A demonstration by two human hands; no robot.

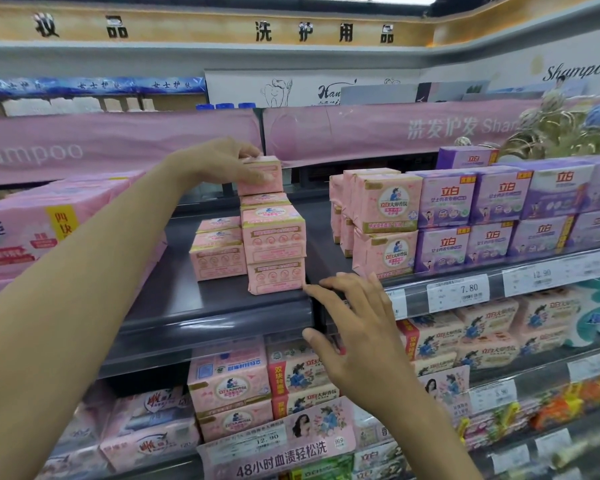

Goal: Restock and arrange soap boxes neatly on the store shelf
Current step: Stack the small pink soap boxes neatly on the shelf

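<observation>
A: The left hand (222,161) is up at the top of the tall stack (274,237), fingers and thumb clamped round the uppermost soap box (262,176), which sits on the pile.

B: And the right hand (357,327)?

A: Low, at the stack's bottom right corner, fingers spread and straight, holding nothing. I can't tell whether it touches the lowest box.

B: The boxes are pink, glossy, wrapped rectangular blocks with gold trim, on a dark matte shelf (194,299). A shorter pile (217,251) stands just left of the stack.

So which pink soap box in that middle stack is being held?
The topmost box, gripped by the left hand; the boxes beneath it sit unheld.
</observation>
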